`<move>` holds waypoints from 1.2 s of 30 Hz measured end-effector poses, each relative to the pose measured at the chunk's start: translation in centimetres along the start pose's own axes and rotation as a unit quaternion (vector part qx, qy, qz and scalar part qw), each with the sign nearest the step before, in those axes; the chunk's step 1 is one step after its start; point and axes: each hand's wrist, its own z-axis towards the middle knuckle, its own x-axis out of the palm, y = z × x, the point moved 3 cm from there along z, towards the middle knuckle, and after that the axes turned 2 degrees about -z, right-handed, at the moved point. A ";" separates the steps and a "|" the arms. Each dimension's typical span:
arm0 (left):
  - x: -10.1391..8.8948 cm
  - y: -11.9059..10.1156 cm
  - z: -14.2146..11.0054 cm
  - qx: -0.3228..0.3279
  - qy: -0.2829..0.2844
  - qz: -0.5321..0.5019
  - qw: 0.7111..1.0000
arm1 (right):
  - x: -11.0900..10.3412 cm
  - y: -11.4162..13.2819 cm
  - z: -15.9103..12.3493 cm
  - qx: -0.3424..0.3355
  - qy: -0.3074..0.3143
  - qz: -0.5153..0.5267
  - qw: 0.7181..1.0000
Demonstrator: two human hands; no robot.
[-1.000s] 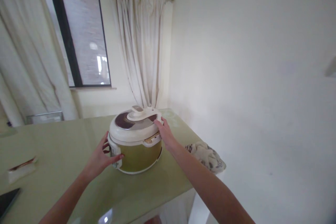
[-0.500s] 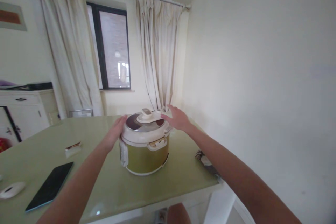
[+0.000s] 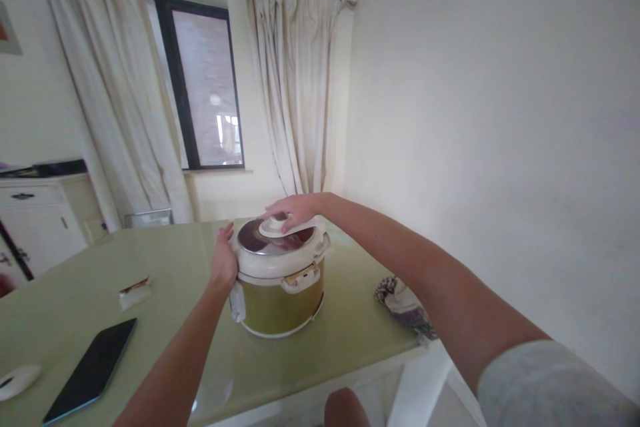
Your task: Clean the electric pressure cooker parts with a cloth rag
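A green and white electric pressure cooker (image 3: 283,303) stands on the table in front of me, its lid (image 3: 250,237) on top. My right hand (image 3: 295,209) is over the middle of the lid, with fingers and thumb curled around the white handle (image 3: 271,229). Part of that handle is hidden under the fingers. My left hand (image 3: 225,259) rests against the cooker's left side near the rim, fingers stretched out and pointing up.
A dark tablet (image 3: 93,368) and a white rounded object (image 3: 19,381) lie on the pale green table (image 3: 185,297) at the left, with a small packet (image 3: 134,293) beyond. Patterned cloth (image 3: 404,305) lies by the right edge, close to the wall (image 3: 475,147).
My right hand has moved left from the lid's right edge onto the handle and gripped it. The left hand stays at the cooker's side, and the view has shifted slightly right.
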 end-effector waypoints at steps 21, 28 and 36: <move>-0.6 -0.6 -1.1 0.021 -0.052 0.099 0.993 | 1.1 1.8 1.1 0.024 -0.100 -0.114 0.988; -0.2 -2.9 -2.1 0.027 -0.037 0.156 0.987 | 1.9 3.2 -1.5 0.117 -0.226 0.040 0.966; 0.2 -4.0 -2.9 0.044 -0.005 0.181 0.983 | 14.5 6.2 -26.3 0.635 -0.301 -0.040 0.711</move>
